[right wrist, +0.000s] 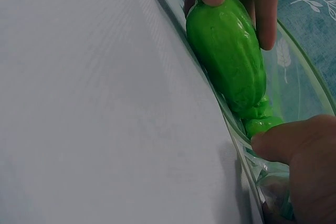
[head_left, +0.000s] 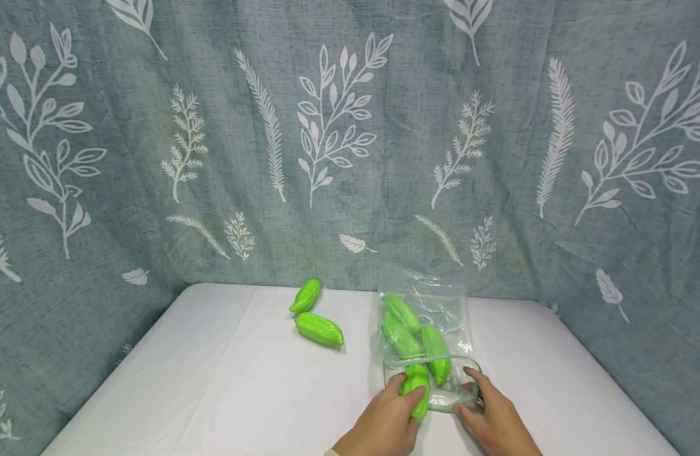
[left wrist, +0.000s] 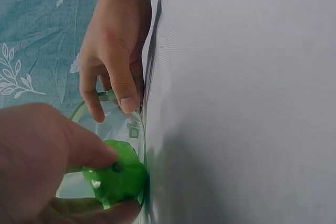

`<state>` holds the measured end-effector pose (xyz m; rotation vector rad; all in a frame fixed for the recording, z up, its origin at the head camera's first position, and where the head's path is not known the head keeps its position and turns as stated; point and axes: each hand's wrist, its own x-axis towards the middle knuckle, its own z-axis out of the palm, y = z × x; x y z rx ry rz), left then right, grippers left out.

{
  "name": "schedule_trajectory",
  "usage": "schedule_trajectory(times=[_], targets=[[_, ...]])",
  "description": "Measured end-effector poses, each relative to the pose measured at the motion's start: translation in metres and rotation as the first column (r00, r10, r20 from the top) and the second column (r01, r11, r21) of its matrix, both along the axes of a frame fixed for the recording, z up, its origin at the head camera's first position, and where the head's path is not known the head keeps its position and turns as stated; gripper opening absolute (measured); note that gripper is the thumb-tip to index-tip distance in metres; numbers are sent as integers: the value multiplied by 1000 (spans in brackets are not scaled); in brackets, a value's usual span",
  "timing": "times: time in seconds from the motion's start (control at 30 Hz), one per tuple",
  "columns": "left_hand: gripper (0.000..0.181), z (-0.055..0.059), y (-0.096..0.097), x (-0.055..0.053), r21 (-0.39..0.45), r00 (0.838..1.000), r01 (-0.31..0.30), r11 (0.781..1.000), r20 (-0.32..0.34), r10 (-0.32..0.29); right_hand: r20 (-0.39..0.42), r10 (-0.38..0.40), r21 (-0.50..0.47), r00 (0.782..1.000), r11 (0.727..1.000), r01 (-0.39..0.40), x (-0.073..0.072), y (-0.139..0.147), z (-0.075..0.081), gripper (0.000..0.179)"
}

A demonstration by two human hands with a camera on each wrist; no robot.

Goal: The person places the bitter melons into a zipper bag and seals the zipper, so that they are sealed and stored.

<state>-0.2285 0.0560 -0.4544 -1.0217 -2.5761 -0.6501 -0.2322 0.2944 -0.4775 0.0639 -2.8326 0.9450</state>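
Note:
My left hand grips a bright green bitter melon by its sides, thumb on top. The melon's far end reaches into the mouth of a clear plastic bag lying on the table. Three more bitter melons are inside, seen through the film. At the mouth's right side, my right hand pinches the bag's greenish rim between thumb and fingers, and the opening gapes. In the right wrist view, the held bitter melon lies along the rim, with another green one just beyond it.
Two loose bitter melons, one near the back edge and one in front of it, lie left of the bag on the white table. A grey-green leaf-patterned curtain hangs behind and along both sides.

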Motion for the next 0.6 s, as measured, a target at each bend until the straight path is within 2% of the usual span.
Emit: schedule_trajectory(times=[0.33,0.43,0.6], targets=[[53,-3,6,-3,-51,995,-85,995,-59,82,-4,0,-4,1000,1000,0,1,0,0,75],[52,-3,8,-4,-58,990,-107,993,-102,101,-4,-1,-8,1000,1000,1,1,0,0,74],[48,-4,10,-4,-54,968,-145,988,-216,130,-4,-6,-6,1000,1000,6,2,-2,1,74]])
